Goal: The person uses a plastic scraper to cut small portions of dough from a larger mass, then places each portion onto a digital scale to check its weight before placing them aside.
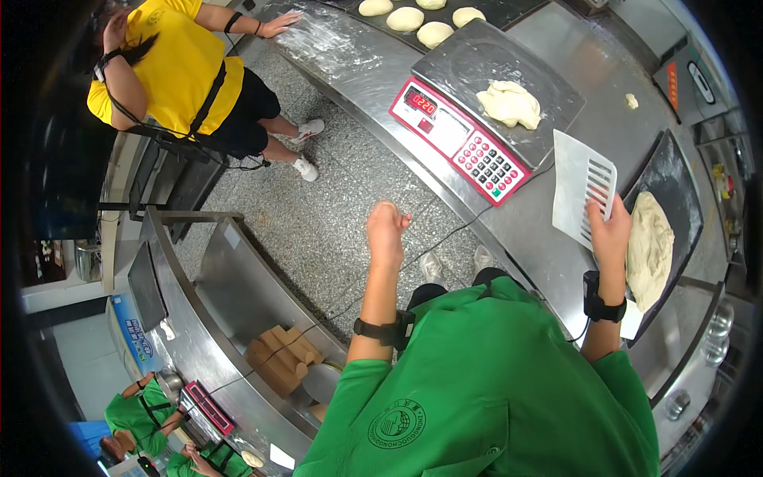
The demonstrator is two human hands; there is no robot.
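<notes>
My right hand (610,228) grips a white plastic dough scraper (572,187) with a row of slots along one side. The scraper is held over the steel counter, between the scale and a dark tray. On that tray rests a large, long piece of dough (649,246), right beside my right hand. My left hand (387,225) is closed in a fist above the floor, away from the counter, with nothing visible in it. A red-framed digital scale (457,139) stands on the counter ahead, its display lit. One irregular lump of dough (511,104) sits on its metal plate.
Several round dough pieces (405,19) lie on a dark tray at the far edge. A dough scrap (632,101) rests on the steel counter (532,226). A person in yellow (187,63) stands across at the left. Cardboard (282,358) is on a shelf lower left; co-workers are beyond.
</notes>
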